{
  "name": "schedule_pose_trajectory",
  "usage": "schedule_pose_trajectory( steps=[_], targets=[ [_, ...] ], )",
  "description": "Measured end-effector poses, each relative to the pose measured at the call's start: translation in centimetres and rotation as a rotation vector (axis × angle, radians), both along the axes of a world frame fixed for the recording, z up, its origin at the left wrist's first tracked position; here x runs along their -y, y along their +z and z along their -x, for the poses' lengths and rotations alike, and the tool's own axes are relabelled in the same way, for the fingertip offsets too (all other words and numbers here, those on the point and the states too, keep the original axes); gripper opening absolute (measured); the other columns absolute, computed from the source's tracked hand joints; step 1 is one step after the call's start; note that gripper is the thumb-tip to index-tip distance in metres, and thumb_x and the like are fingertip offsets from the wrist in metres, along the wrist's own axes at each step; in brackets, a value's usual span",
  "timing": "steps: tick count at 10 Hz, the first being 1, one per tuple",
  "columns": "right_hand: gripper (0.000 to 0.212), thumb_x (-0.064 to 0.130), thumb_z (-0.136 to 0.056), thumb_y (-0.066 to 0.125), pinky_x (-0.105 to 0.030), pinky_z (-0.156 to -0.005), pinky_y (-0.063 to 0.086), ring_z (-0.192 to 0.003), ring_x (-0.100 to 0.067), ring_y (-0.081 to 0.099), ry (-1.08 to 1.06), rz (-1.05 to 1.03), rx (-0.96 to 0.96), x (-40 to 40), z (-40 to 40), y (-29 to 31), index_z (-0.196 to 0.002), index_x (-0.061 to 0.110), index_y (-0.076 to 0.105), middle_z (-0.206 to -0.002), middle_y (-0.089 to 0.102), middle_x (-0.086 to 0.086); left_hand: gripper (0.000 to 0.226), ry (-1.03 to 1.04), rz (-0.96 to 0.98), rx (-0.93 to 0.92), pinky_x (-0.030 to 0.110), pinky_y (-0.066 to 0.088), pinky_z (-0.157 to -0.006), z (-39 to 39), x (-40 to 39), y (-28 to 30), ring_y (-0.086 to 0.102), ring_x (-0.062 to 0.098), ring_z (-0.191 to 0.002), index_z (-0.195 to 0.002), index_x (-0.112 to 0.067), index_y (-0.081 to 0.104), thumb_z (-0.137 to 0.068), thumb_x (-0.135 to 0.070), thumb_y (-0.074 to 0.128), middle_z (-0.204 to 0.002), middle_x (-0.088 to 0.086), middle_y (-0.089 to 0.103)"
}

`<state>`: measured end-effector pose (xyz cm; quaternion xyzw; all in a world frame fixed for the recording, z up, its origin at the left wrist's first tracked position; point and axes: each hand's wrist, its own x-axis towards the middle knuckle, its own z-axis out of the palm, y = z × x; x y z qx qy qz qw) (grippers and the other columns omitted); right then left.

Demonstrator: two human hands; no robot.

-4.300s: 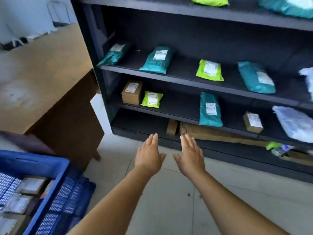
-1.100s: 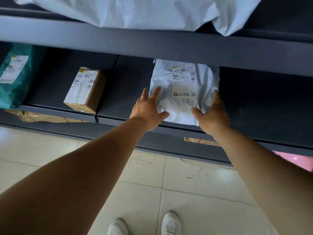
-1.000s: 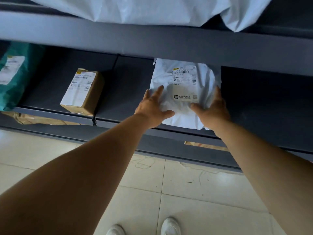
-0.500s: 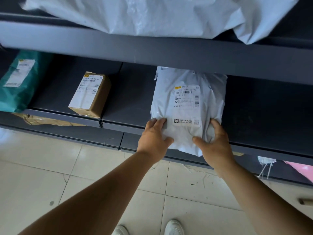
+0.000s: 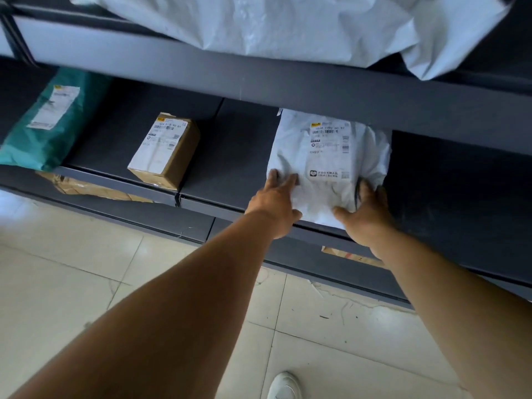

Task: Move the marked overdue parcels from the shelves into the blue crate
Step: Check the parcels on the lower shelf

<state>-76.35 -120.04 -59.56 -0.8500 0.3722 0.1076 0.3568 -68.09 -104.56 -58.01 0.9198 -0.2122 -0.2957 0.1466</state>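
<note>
Shelf (image 5: 230, 156) carrying white parcel (image 5: 325, 168) at front lip, overhanging; left hand (image 5: 276, 203) and right hand (image 5: 365, 214) gripping near corners; slack film liable to slip; far end may snag under upper shelf (image 5: 316, 90).

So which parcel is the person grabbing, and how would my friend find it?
Find the dark grey shelf under the board with the big crumpled white bag. Go right past the teal bag and the small brown box. It's the white plastic parcel, held by the left hand and right hand: the only white one there.
</note>
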Motion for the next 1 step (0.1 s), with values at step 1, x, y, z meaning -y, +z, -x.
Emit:
schedule_pose_trajectory(
  steps=[1],
  targets=[
    [0.084,0.044,-0.086,0.062,-0.048,-0.116,0.021,-0.145,-0.034,0.009,0.022,0.079,-0.058,-0.83,0.38,1.23,-0.151,0.035,0.010,-0.159,-0.007,-0.008,0.079,0.003,-0.009,0.059,0.042,0.032,-0.111,0.61,-1.33,0.80,0.025,0.030,-0.142,-0.151,-0.035,0.004,-0.092,-0.036,0.056,-0.160,0.002,-0.010]
  ],
)
